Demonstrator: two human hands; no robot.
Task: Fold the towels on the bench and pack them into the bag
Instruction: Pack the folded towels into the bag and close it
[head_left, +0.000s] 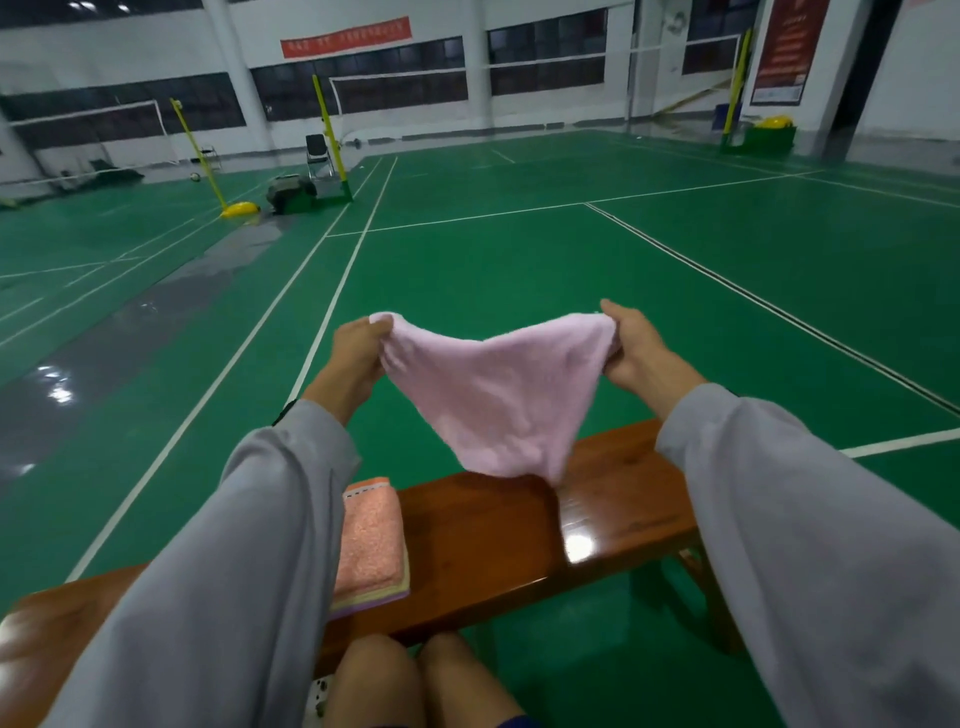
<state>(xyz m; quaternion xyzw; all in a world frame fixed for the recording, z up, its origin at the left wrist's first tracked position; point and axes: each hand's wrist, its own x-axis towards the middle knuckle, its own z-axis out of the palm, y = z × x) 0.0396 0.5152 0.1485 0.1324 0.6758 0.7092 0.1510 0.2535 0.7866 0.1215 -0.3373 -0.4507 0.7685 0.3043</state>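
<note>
A pink towel (498, 400) hangs above the middle of a wooden table (493, 535), stretched between two raised hands. Its top edge sags in the middle and its lowest tip dangles just over the tabletop; whether it touches the wood cannot be told. The left hand (358, 353) pinches the towel's upper left corner and the right hand (631, 348) pinches the upper right corner, fingers curled round the cloth on both sides. The towel is spread open and unfolded, which suggests its fold is only beginning.

To the left on the table, partly hidden behind the grey left sleeve (249, 545), lies a stack of folded towels (371, 545). An orange-pink one is on top, with pale yellow and lilac edges showing beneath, so part of the folding looks done. No bag for packing can be made out near the table. A dark bundle (291, 192) far off by a yellow net post (332, 135) may or may not be one, so packing appears yet to come. Whether more loose towels wait out of view cannot be told.

The person's bare knees (379, 675) sit near the table's near edge. Beyond it stretches a green court floor (519, 260) marked with white lines.
</note>
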